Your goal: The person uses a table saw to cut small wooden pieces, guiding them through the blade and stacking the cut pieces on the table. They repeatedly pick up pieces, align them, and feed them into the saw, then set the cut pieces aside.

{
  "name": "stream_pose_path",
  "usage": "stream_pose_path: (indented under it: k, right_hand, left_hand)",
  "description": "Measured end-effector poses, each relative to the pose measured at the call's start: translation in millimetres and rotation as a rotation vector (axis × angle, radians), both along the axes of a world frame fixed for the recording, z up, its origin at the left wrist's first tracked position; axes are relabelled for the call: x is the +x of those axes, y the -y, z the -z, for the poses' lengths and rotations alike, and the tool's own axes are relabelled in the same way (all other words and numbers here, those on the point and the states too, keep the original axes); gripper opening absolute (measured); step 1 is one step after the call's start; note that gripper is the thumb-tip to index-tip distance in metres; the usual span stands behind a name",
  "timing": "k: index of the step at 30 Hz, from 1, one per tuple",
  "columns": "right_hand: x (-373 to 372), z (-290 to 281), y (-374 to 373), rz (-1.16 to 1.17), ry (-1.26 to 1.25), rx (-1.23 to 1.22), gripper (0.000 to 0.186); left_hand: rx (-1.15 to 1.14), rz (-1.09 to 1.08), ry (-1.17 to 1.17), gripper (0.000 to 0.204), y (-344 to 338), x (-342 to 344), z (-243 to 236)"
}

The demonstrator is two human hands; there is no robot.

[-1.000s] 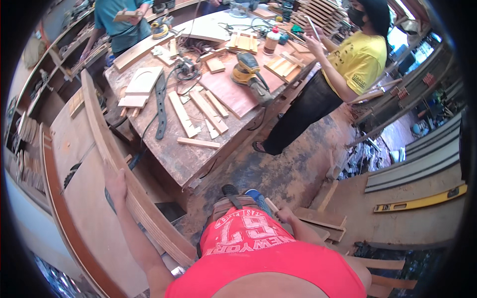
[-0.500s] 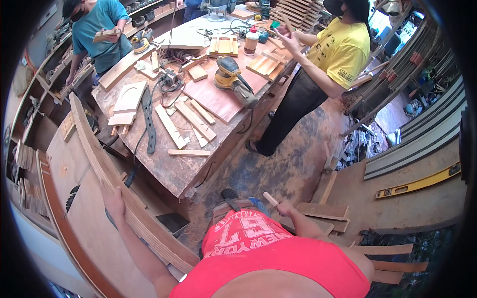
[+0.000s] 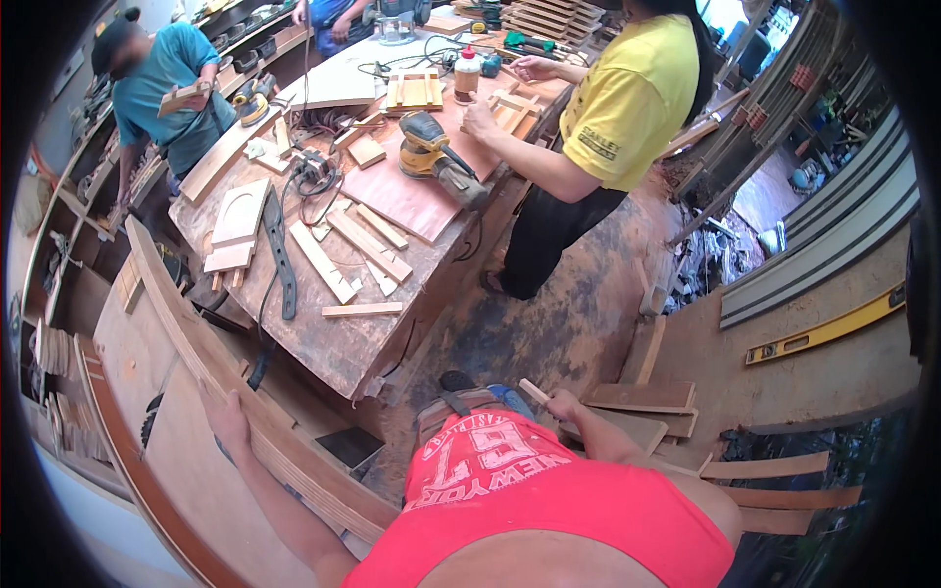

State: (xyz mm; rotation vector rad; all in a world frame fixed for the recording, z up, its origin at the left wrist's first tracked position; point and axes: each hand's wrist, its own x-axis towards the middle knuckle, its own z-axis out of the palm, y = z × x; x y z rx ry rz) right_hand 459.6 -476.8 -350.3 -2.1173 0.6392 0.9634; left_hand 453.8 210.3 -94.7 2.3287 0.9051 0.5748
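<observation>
1. The right hand, low and right of centre in the frame, is closed on a short pale wooden strip — its free end points up and left.
2. The left hand, left of centre, lies against a long light-brown wooden board; whether its fingers clamp the board I cannot tell. The board runs from the upper left to the lower middle of the frame.
3. Left of the board is a flat tan wooden surface with a dark toothed disc in it.
4. Flat brown wooden boards lie just right of the right hand.
5. Across the upper middle stands a dusty wooden workbench, bearing a yellow-and-black power sander and a red-capped bottle.
6. 2 co-workers are beside the bench: a person in a yellow shirt, upper right of centre, and a person in a teal shirt, upper left — the latter holding a wooden piece.
7. A yellow spirit level lies at the right.
</observation>
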Motion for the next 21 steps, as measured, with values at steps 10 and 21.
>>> stream_pose_path:
  k: [10,21]
  right_hand:
    - [-4,7,-16,-0.091,0.02,0.008,0.03]
    - [1,0,-12,-0.047,-0.02,-0.006,0.031]
  left_hand:
    - [0.052,-0.002,-0.023,0.08,-6,2,3]
    - [0.03,-0.013,0.003,0.079,-9,0,8]
